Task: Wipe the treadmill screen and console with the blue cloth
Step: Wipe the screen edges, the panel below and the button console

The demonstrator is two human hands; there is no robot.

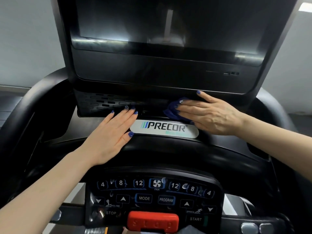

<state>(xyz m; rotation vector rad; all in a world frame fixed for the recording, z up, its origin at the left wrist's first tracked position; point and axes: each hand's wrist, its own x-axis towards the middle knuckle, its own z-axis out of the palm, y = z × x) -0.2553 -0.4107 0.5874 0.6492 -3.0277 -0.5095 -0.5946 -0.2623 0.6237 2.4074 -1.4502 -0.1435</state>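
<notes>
Our right hand (209, 114), fingers straight, presses blue cloth (173, 109) on console (152, 149) under screen (160, 21); our left hand (109, 132) rests flat, fingers released, near-left.

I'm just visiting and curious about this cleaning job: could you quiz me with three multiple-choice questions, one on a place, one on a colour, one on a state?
1. Where is the blue cloth?
A. on the red stop button
B. under the right hand, below the screen
C. on the floor

2. What colour is the big stop button?
A. red
B. green
C. yellow

3. How is the left hand?
A. gripping the cloth
B. a fist
C. flat on the console

Answers:
B, the right hand presses it there.
A, plainly red.
C, fingers lie straight.
</notes>
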